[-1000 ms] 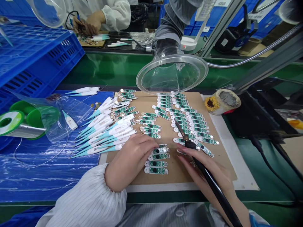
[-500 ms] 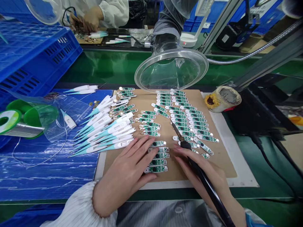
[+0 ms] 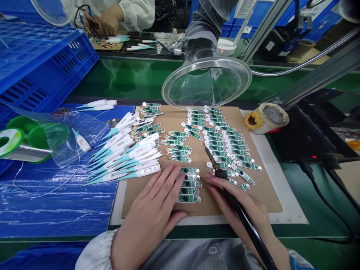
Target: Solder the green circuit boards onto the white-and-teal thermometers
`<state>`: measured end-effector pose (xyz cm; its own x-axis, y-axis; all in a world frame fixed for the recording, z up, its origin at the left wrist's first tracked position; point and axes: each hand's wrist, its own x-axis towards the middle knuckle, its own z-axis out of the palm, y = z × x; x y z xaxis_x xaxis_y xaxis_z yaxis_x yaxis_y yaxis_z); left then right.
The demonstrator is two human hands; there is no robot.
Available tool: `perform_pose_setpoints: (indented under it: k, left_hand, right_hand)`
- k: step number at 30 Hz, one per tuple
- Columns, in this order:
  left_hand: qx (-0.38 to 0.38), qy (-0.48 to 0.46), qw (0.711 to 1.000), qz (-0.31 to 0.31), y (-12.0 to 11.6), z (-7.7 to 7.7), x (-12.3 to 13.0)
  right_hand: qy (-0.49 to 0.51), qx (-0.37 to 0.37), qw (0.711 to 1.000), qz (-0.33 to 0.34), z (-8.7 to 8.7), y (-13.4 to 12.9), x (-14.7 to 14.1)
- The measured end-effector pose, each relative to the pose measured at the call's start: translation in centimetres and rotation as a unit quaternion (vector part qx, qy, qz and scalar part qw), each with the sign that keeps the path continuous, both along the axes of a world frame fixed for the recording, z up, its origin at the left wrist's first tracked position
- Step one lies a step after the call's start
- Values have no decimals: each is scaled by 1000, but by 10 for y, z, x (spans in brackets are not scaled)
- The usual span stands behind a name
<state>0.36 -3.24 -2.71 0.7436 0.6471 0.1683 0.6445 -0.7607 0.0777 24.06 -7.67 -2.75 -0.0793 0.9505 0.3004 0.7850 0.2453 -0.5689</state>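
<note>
My right hand (image 3: 244,206) is wrapped round a black soldering iron (image 3: 239,210), its tip pointing up and left over the circuit boards (image 3: 216,148) on the right. My left hand (image 3: 154,210) lies flat with fingers stretched, touching the left ends of a short column of green circuit boards (image 3: 189,191). Those ends are hidden under its fingers. Beyond the left fingertips rests a pile of white and light-blue digital thermometers (image 3: 135,153). The boards lie on a brown cardboard sheet (image 3: 157,204).
A clear fume hood (image 3: 206,101) hangs over the back of the sheet. A holder with yellow sponge (image 3: 266,117) stands at right. To the left are a solder spool (image 3: 25,146) and a blue crate (image 3: 50,71). Across the bench, a co-worker's hands (image 3: 109,20) work.
My left hand has slid slightly back toward me and its fingers have drawn closer together, off the boards' middles. The soldering iron stays nearly still. A red light now shows on the black box.
</note>
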Motion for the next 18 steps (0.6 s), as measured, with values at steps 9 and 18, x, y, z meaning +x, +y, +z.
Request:
perform_pose_setpoints:
  k: [9,18]
  left_hand:
    - [22,10,997,72,-17,-4,22]
    - [25,-49,989,140,6,17,-14]
  right_hand:
    - [19,-43,999,14,-11,-12,2]
    - [-33,-31,999,-22,0,-6,7]
